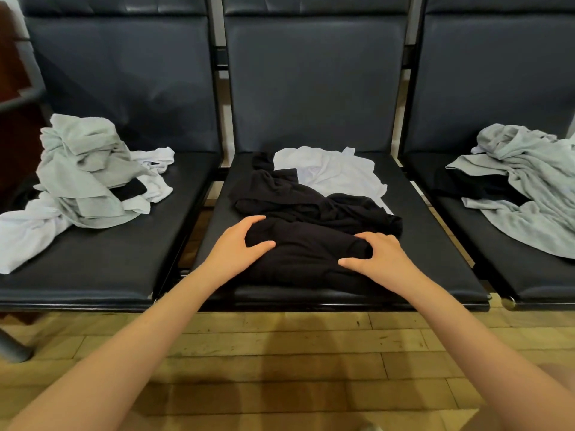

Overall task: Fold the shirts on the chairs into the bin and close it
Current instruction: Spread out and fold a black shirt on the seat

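A black shirt [311, 209] lies crumpled on the middle chair seat [435, 244], partly covering a white shirt [336, 172] behind it. My left hand [239, 247] grips the near left part of the black shirt, thumb and fingers curled round a fold. My right hand [376, 253] grips a bunched fold on the near right part. A heap of grey and white shirts [90, 178] sits on the left chair. A grey shirt [529, 188] lies over dark cloth on the right chair. No bin is in view.
Three dark padded chairs stand in a row with narrow gaps between the seats. A wooden plank floor [280, 368] runs below the seat fronts. A metal chair leg [12, 346] stands at the far left.
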